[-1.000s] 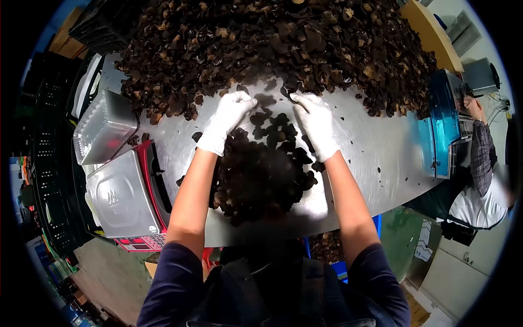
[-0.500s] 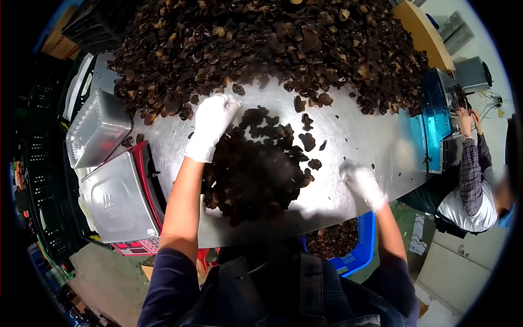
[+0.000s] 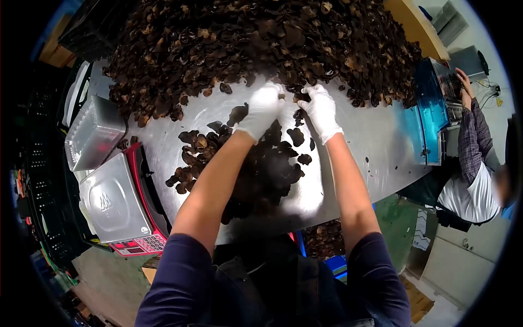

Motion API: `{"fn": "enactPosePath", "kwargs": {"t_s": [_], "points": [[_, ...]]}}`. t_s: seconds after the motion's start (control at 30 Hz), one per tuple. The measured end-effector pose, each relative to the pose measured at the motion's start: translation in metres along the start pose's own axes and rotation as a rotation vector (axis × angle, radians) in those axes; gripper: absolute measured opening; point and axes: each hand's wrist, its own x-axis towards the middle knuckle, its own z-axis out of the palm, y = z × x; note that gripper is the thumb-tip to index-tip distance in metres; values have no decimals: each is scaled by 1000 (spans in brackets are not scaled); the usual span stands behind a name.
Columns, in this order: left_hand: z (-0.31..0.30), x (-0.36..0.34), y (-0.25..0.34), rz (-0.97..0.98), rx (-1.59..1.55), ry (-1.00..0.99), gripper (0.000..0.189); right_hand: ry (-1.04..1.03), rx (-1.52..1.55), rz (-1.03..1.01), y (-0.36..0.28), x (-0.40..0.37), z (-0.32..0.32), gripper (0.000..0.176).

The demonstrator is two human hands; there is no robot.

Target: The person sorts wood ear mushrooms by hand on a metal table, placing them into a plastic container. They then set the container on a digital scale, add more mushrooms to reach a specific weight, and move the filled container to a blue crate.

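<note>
A small heap [image 3: 261,174] of dried mushrooms lies nearest on the steel surface [image 3: 370,141], seemingly a minor share drawn off; gloved left hand [image 3: 261,109] and right hand [image 3: 321,111] touch the edge of the big pile [image 3: 261,43], each grip curled, contents unclear; the bulk lies beyond.

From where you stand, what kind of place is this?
Probably a food packing workshop: a heap of dried dark mushrooms on a steel table, with a weighing scale and a clear plastic box beside it.
</note>
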Motion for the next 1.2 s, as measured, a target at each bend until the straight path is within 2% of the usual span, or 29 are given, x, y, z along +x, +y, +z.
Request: {"fn": "enactPosePath", "kwargs": {"t_s": [0.07, 0.1, 0.13, 0.17, 0.2, 0.23, 0.27, 0.3, 0.33, 0.37, 0.4, 0.43, 0.47, 0.53, 0.6, 0.67, 0.7, 0.73, 0.8, 0.83, 0.87, 0.9, 0.93, 0.97, 1.0, 1.03, 1.07, 1.13, 1.2], "points": [[-10, -14, -6, 63, -100, 187, 19, 0, 44, -3, 7, 7, 10, 22], [-21, -20, -4, 79, -179, 197, 17, 50, 127, 18, 9, 2, 5, 17], [-28, -26, -4, 70, -238, 224, 16, 3, 206, 57, 4, -7, -12, 14], [-36, -30, -4, 54, -252, 214, 16, 27, 217, -20, 6, -23, -29, 14], [-45, -36, -2, 39, -271, 203, 17, -49, 112, -41, 15, -45, -47, 14], [-58, -43, 1, 35, -323, 153, 17, -14, -38, -234, 19, -72, -71, 14], [-71, -50, 5, 29, -376, 107, 18, -225, -128, -166, 19, -100, -101, 13], [-80, -56, 7, -39, -336, 23, 19, -424, 28, -201, 32, -131, -128, 14], [-87, -61, -2, 52, -254, -80, 19, -718, -268, -215, 48, -165, -141, 10], [-91, -68, -6, 135, -194, -111, 20, -835, -133, -221, 52, -188, -162, 12], [-96, -72, -4, 220, -130, -142, 21, -820, 255, 39, 44, -196, -174, 31], [-102, -69, 8, 87, -317, -238, 26, -724, 182, -64, 49, -196, -167, 34], [-94, -65, 14, 85, -316, -234, 26, -623, 111, -170, 56, -193, -156, 37], [-64, -51, 20, 189, -100, -32, 31, -244, 213, 22, 39, -154, -126, 31], [-20, -37, 33, 261, 2, 78, 34, -21, 14, -42, 32, -107, -89, 40], [23, -34, 43, 235, -28, 84, 38, 77, 102, -48, 33, -68, -40, 49], [13, -33, 61, 151, 158, -52, 34, 89, 86, -80, 28, -53, -23, 50], [17, -35, 57, 147, 158, -56, 34, 101, 66, -108, 22, -43, -12, 52], [29, -40, 46, 233, 350, 90, 24, 158, 47, -66, 14, -35, -13, 51], [25, -45, 39, 204, 403, 29, 17, 197, 38, -43, 12, -43, -20, 47], [19, -55, 29, 263, 295, 110, 12, 236, 31, -23, 9, -54, -28, 44], [6, -60, 29, 221, 286, -23, 10, 90, 71, 12, 8, -62, -34, 37], [-5, -66, 30, 176, 279, -154, 9, -33, 159, -103, -9, -74, -51, 33], [-8, -74, 31, 168, 281, -148, 9, 22, 21, -381, 12, -100, -22, 33], [-10, -80, 30, 224, 241, -40, 8, -118, -136, -481, 5, -119, -32, 37], [-10, -87, 28, 279, 202, 65, 6, -196, -129, -501, 16, -139, -36, 43], [-1, -93, 23, 302, 179, 65, 13, -218, -92, -431, 31, -163, -46, 46], [-9, -112, 37, 410, 160, 275, 22, -207, -186, -294, 49, -214, -79, 43], [-51, -138, 54, 408, 97, 247, 32, -272, -323, -336, 67, -270, -115, 31]]}}
